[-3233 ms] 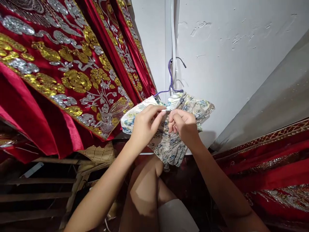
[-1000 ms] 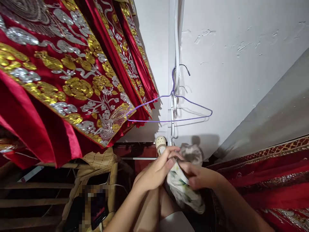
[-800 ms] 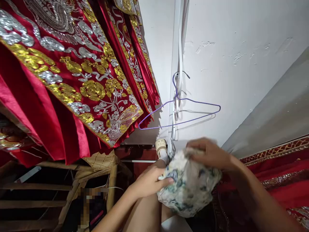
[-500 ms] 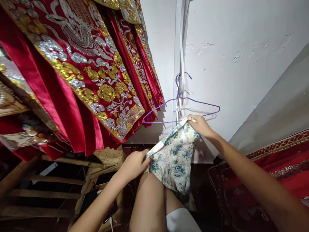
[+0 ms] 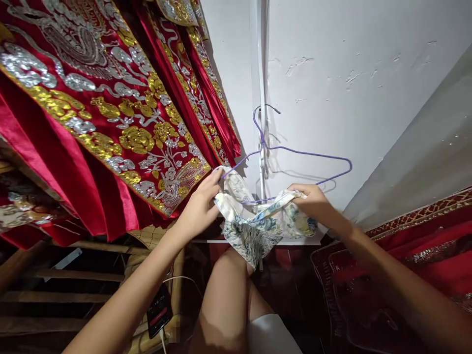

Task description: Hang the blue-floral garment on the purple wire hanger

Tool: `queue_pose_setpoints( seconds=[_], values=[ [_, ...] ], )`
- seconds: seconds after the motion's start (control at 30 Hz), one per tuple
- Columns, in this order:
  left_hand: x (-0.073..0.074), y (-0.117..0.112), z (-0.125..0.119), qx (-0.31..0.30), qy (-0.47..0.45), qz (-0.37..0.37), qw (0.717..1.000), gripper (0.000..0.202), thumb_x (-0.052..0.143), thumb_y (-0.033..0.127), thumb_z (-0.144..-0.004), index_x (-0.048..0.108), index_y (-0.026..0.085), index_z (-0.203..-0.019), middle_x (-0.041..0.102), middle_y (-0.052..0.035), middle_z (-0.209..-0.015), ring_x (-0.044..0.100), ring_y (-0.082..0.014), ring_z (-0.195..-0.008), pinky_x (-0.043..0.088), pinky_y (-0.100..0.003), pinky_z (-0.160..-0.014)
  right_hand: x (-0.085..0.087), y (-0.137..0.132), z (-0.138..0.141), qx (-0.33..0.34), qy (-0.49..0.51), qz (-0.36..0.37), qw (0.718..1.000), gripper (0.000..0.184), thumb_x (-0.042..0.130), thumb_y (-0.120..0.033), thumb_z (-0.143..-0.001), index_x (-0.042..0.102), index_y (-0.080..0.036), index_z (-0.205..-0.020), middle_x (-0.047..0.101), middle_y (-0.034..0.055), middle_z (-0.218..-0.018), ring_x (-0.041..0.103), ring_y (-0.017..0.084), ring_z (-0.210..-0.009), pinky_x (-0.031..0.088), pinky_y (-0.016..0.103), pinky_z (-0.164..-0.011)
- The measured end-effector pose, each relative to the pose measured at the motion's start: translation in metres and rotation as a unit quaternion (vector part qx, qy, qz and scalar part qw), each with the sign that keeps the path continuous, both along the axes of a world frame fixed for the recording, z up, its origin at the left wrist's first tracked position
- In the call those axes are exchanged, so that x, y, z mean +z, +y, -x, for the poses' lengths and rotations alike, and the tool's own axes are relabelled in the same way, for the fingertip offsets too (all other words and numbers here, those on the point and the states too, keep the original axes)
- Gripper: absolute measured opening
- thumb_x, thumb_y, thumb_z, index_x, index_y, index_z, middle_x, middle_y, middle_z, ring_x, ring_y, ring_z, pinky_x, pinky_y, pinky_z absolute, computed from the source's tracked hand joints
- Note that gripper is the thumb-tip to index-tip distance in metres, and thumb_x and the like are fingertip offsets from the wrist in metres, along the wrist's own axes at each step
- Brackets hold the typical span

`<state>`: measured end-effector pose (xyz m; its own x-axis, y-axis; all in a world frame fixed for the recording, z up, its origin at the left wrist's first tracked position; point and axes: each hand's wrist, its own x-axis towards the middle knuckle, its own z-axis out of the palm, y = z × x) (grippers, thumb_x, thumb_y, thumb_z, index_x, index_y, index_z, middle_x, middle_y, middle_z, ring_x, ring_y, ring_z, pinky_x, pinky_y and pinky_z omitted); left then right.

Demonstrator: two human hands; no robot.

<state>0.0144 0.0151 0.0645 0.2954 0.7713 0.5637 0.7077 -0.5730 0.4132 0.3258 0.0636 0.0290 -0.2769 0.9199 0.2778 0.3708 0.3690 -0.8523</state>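
A purple wire hanger (image 5: 309, 154) hangs by its hook against a white strip on the wall. A floral garment (image 5: 263, 221), white with blue-green flowers, is held at the hanger's lower bar, its opening spread towards me. My left hand (image 5: 201, 204) is closed on the garment's edge at the hanger's left end, which goes behind the cloth. My right hand (image 5: 313, 204) grips the opposite edge, just below the hanger's right end, which sticks out bare. The fingertips of both hands are partly hidden by fabric.
Red costumes with gold and silver sequins (image 5: 136, 140) hang at the left. A bamboo seat or rack (image 5: 66, 297) stands below them, and a phone (image 5: 159, 309) with a white cable lies near it. Red embroidered cloth (image 5: 416, 250) is at the right. My bare knee (image 5: 224, 290) is below.
My left hand has risen with the garment's edge to the hanger's left end. The garment now lies across the lower bar with its opening wider. The view has shifted slightly right.
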Motion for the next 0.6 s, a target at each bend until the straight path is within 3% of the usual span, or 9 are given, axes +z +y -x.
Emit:
queue_pose_setpoints(
  seconds=[0.07,0.13,0.2,0.27,0.3,0.37,0.47,0.53,0.6],
  values=[
    [0.007,0.011,-0.011,-0.003,-0.072,-0.016,0.997,0.024,0.059,0.017,-0.077,0.065,0.021,-0.100,0.060,-0.0156,-0.147,0.062,-0.0324,-0.128,0.051,-0.047,-0.104,-0.005,-0.008,0.007,-0.002,0.012,0.002,1.000,0.027,0.054,-0.021,-0.070,0.078,-0.019,-0.083,0.072,0.0034,-0.079,0.060,0.020,-0.070,0.044,0.028,-0.061],
    [0.007,0.024,-0.018,0.011,-0.151,-0.029,0.988,0.050,0.058,0.014,-0.075,0.061,0.021,-0.124,0.073,-0.0127,-0.125,0.072,-0.0252,-0.104,0.056,-0.037,-0.088,-0.007,-0.012,0.005,-0.045,0.030,-0.005,0.999,0.048,0.056,-0.020,-0.069,0.078,-0.022,-0.112,0.074,0.0032,-0.085,0.057,0.018,-0.064,0.043,0.028,-0.057],
    [0.004,0.033,-0.021,0.030,-0.184,-0.034,0.982,0.050,0.055,0.014,-0.078,0.064,0.020,-0.126,0.077,-0.0076,-0.105,0.072,-0.0210,-0.091,0.056,-0.032,-0.082,-0.004,-0.007,-0.009,-0.125,0.054,-0.038,0.990,0.080,0.059,-0.017,-0.067,0.056,-0.024,-0.147,0.074,0.0034,-0.089,0.056,0.017,-0.061,0.043,0.029,-0.055],
    [0.000,0.038,-0.021,0.043,-0.178,-0.035,0.983,0.038,0.055,0.017,-0.080,0.073,0.018,-0.113,0.078,-0.0059,-0.099,0.071,-0.0207,-0.089,0.055,-0.032,-0.083,0.006,0.007,-0.029,-0.210,0.057,-0.092,0.972,0.096,0.063,-0.015,-0.067,0.037,-0.020,-0.160,0.074,0.0053,-0.089,0.059,0.019,-0.065,0.046,0.030,-0.058],
    [0.000,0.040,-0.021,0.047,-0.173,-0.036,0.983,0.034,0.056,0.018,-0.080,0.076,0.018,-0.108,0.078,-0.0055,-0.099,0.071,-0.0210,-0.089,0.055,-0.032,-0.084,0.014,0.016,-0.040,-0.239,0.040,-0.114,0.963,0.093,0.064,-0.014,-0.068,0.040,-0.017,-0.158,0.074,0.0068,-0.089,0.061,0.021,-0.069,0.047,0.032,-0.061],
    [0.001,0.041,-0.017,0.051,-0.163,-0.041,0.984,0.032,0.058,0.020,-0.080,0.078,0.019,-0.105,0.078,-0.0047,-0.098,0.071,-0.0211,-0.087,0.056,-0.032,-0.083,0.034,0.031,-0.062,-0.252,-0.029,-0.099,0.962,0.064,0.065,-0.014,-0.071,0.065,-0.014,-0.136,0.073,0.0091,-0.084,0.062,0.022,-0.071,0.047,0.034,-0.063],
    [0.011,0.044,-0.005,0.075,-0.131,-0.097,0.984,0.022,0.064,0.023,-0.082,0.079,0.022,-0.098,0.076,-0.0060,-0.105,0.069,-0.0233,-0.098,0.054,-0.037,-0.092,0.070,0.037,-0.090,-0.124,-0.134,0.043,0.982,0.013,0.071,-0.024,-0.078,0.079,-0.014,-0.078,0.068,0.0073,-0.065,0.056,0.016,-0.056,0.040,0.031,-0.052],
    [0.018,0.048,0.005,0.105,-0.128,-0.145,0.975,0.015,0.072,0.028,-0.080,0.078,0.023,-0.093,0.070,-0.0087,-0.121,0.063,-0.0264,-0.114,0.050,-0.040,-0.100,0.086,0.028,-0.100,0.017,-0.147,0.137,0.979,0.030,0.076,-0.038,-0.078,0.072,-0.015,-0.059,0.063,0.0048,-0.056,0.053,0.012,-0.048,0.035,0.027,-0.047],
    [0.020,0.054,0.012,0.128,-0.161,-0.137,0.969,0.019,0.079,0.032,-0.076,0.075,0.023,-0.091,0.067,-0.0097,-0.119,0.061,-0.0255,-0.111,0.051,-0.037,-0.095,0.090,0.015,-0.096,0.105,-0.105,0.161,0.976,0.044,0.073,-0.051,-0.082,0.069,-0.016,-0.056,0.063,0.0039,-0.054,0.056,0.012,-0.047,0.039,0.027,-0.047]
  ],
)
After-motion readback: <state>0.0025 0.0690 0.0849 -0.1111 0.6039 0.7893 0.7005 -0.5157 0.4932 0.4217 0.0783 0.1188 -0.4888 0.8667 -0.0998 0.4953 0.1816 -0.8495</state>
